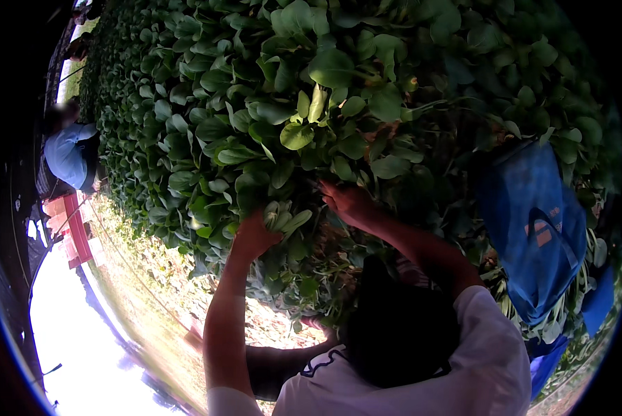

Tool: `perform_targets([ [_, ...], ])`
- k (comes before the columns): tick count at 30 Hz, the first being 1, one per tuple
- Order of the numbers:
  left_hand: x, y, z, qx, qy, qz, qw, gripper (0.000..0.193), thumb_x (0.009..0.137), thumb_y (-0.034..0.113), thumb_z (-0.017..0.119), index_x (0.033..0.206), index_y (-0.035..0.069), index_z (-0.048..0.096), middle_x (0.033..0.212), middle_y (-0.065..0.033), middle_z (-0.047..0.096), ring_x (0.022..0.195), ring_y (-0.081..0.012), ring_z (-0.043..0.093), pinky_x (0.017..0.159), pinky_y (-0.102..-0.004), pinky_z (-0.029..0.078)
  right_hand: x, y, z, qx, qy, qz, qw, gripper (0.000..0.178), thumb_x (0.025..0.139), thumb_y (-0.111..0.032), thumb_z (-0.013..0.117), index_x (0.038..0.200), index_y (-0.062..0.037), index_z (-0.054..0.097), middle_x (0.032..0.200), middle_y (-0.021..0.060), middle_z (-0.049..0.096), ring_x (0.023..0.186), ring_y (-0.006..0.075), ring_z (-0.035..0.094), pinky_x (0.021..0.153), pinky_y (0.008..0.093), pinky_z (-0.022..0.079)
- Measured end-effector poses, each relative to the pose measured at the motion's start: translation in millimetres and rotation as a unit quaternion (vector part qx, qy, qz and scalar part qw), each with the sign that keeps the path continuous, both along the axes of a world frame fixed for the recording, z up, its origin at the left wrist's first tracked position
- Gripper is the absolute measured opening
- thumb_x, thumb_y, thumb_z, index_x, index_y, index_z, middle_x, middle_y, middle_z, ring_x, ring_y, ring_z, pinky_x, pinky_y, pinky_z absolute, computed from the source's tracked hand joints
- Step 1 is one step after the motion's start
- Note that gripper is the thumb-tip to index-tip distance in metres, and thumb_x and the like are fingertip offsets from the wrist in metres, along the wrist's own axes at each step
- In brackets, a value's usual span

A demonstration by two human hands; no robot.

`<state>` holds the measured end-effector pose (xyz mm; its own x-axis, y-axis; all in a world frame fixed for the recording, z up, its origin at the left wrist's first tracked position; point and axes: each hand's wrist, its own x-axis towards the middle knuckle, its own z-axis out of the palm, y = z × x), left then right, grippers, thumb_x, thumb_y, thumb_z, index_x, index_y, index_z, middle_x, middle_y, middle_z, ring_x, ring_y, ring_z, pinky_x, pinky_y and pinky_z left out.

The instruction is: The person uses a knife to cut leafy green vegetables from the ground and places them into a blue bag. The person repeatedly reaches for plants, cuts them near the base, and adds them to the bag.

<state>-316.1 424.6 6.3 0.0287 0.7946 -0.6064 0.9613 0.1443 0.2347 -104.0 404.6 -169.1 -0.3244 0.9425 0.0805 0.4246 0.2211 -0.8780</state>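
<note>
Closed around a small bunch of greens (283, 220), that's the left hand (255, 236), the pale leaf undersides fanning out beside the thumb at the near edge of the leafy bed (207, 104)! Across to the right hand (349, 204), just beside it, fingers down among the plants; whether they pinch anything, I cannot tell, leaves and shade hide the tips. Looks like the gathering step, bunch by bunch. What the next move calls for, I'd judge: left grip firm, right fingers finding a stem low down without crushing neighbouring leaves. Off to the right, a blue bag (519, 222) lies against the foliage.
</note>
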Motion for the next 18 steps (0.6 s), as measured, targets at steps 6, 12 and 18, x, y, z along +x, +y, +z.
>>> perform_targets([
  [6, 12.6, -5.2, 2.2, -0.002, 0.048, 0.050, 0.998, 0.075, 0.060, 0.020, 0.078, 0.126, 0.007, 0.045, 0.114, -0.0196, 0.059, 0.107, -0.0357, 0.056, 0.090, -0.0409, 0.045, -17.0, 0.5, -23.2, -0.007, 0.059, 0.007, 0.998, 0.047, 0.088, -0.021, 0.056, 0.130, -0.0096, 0.040, 0.078, 0.0152, 0.062, 0.069, 0.0325, 0.061, 0.055, 0.0433, 0.048],
  [12, 15.5, -18.0, 4.9, 0.000, 0.073, 0.031, 0.997, 0.068, 0.062, 0.025, 0.074, 0.124, 0.015, 0.047, 0.104, -0.0183, 0.063, 0.099, -0.0369, 0.059, 0.084, -0.0448, 0.046, -13.7, 3.0, -12.7, -0.008, -0.003, 0.004, 1.000, 0.042, 0.088, -0.020, 0.055, 0.126, -0.0085, 0.043, 0.084, 0.0162, 0.063, 0.075, 0.0345, 0.062, 0.062, 0.0437, 0.049],
  [18, 7.9, -36.1, 7.8, 0.055, 0.019, -0.002, 0.998, 0.063, 0.063, 0.017, 0.075, 0.121, 0.014, 0.051, 0.105, -0.0155, 0.063, 0.099, -0.0363, 0.058, 0.085, -0.0440, 0.045, 13.1, -2.9, 7.2, -0.099, 0.121, 0.091, 0.984, 0.037, 0.087, -0.021, 0.058, 0.120, -0.0073, 0.046, 0.097, 0.0168, 0.063, 0.086, 0.0290, 0.064, 0.068, 0.0378, 0.050],
])
